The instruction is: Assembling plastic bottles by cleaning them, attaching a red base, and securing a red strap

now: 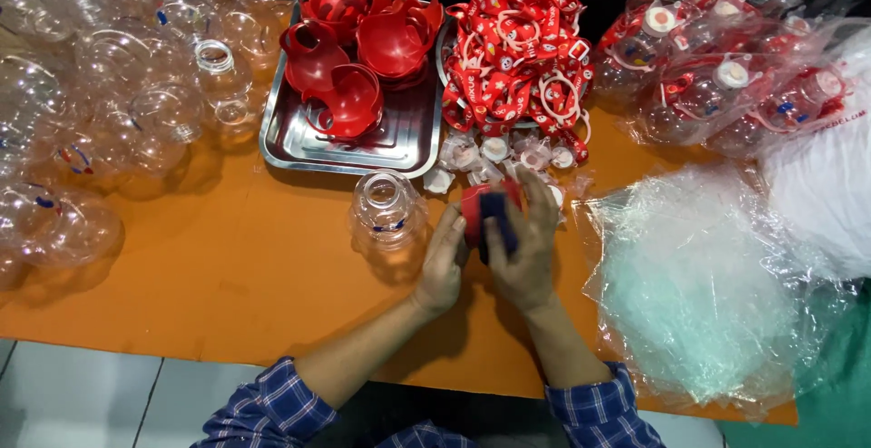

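While both forearms are reaching in from the near edge of the orange worktop (pixel 227 285), the left hand (pixel 442 266) and the right hand (pixel 524 248) are meeting around a small red part (pixel 475 205) with a dark blue piece (pixel 495 221) against it. The right hand is curling its fingers over the top of the red part and gripping it, and the left hand is pressing its fingers against the part's left side. The part is being held just above the middle of the worktop.

Just beside the left hand, a clear plastic bottle (pixel 386 212) is standing upright with its mouth open. Behind it, a steel tray (pixel 299 144) is carrying a heap of red handle pieces (pixel 363 39). To the right of the tray, a pile of red printed straps (pixel 517 53) is lying toward the far edge, and small clear-and-white caps (pixel 494 153) are lying scattered in front of it, near the hands.

Many empty clear bottles (pixel 100 112) are crowding the far left corner. Bagged finished bottles (pixel 726 76) are resting at the far right corner, and a stack of clear plastic bags (pixel 699 285) is covering the right edge. The person's sleeves (pixel 272 407) are showing blue plaid.
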